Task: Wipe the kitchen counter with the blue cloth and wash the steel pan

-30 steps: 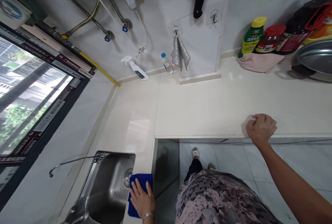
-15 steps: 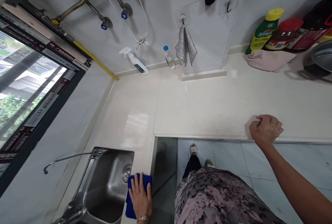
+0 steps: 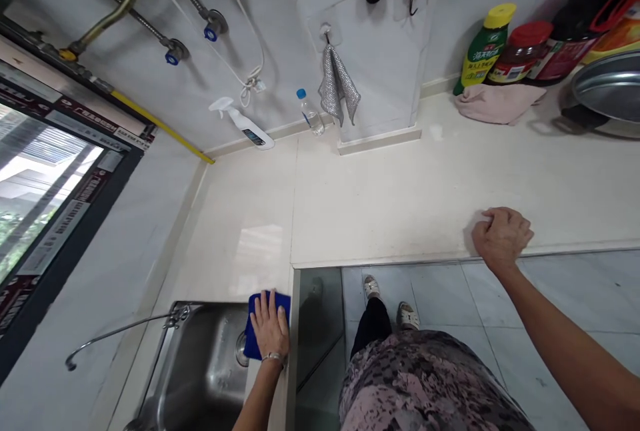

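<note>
Okay so left hand (image 3: 271,331) is spread flat on the blue cloth (image 3: 251,346), lower middle of frame by the sink (image 3: 193,338); right hand (image 3: 501,239) sits curled on the counter (image 3: 380,211), mid-right, can't tell if clenched.

Pale tiled floor (image 3: 443,298), daylit window (image 3: 47,168)

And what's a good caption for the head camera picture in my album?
Left hand flat on a blue cloth by the stainless-steel sink, right hand resting on the cream countertop.
</note>
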Demonstrator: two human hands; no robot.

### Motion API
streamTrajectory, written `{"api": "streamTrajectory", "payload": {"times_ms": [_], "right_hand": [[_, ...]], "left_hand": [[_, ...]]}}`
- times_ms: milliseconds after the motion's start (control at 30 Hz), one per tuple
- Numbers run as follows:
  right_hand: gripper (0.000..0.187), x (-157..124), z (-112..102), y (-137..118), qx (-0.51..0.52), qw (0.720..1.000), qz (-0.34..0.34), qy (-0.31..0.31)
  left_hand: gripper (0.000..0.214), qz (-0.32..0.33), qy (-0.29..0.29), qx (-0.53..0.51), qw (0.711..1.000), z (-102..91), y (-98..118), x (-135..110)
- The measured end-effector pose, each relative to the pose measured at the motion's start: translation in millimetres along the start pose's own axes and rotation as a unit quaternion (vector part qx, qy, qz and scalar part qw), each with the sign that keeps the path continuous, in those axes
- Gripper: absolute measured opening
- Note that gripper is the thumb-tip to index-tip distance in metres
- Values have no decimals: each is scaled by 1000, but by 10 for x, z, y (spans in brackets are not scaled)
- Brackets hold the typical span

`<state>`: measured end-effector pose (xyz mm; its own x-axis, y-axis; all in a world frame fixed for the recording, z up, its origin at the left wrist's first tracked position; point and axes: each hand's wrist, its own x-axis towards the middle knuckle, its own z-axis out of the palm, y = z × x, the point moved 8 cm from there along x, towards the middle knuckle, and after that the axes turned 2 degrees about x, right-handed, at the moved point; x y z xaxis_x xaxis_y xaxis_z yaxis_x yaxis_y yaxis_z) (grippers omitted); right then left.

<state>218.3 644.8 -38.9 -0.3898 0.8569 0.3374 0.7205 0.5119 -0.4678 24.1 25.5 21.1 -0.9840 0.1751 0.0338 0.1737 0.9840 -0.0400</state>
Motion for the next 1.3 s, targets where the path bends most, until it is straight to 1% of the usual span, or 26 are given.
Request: {"api": "streamTrajectory", "payload": {"times_ms": [167,400,533,633,700,733,767,833,900,933,1000,1067,1133,1200,1300], "right_hand": [[15,-18,27,2,-36,999,-21,12],[15,-32,76,45,-67,997,-27,27],[25,-6,127,95,-78,997,-23,12],[32,7,127,97,-86,996,-13,-1],[31,-26,147,-7,-86,996,-20,-26],[30,-63,172,-110,-80,995,-35,-43],[30,-116,204,-248,-69,994,-59,-61],[30,-268,278,-599,-33,987,-129,-87],[32,-435,321,-930,-2,979,-189,-81],[32,-504,328,-1052,4,977,-205,-65],[33,-596,320,-1200,-2,977,-212,-28],[32,-633,305,-1258,-17,978,-208,-7],[31,-634,296,-1265,-28,979,-201,-9],[30,-620,278,-1240,-33,981,-190,-11],[31,-612,271,-1190,-30,983,-183,-11]], "left_hand": [[57,19,13,0,1000,10,156,349],[59,29,24,-14,999,30,342,763],[58,34,34,-20,999,63,442,1006],[58,37,43,-36,998,93,494,1254],[58,37,44,-53,997,114,512,1443],[58,37,45,-61,996,118,517,1534],[58,36,47,-69,996,118,520,1619],[59,34,54,-84,994,105,519,1755],[59,33,58,-97,993,96,518,1837],[59,34,57,-102,993,99,520,1858],[60,37,52,-113,992,112,524,1867],[60,41,50,-121,991,125,525,1833],[60,49,51,-126,990,132,520,1745],[60,66,48,-126,989,133,506,1587],[59,89,39,-119,988,112,435,1213]]}}
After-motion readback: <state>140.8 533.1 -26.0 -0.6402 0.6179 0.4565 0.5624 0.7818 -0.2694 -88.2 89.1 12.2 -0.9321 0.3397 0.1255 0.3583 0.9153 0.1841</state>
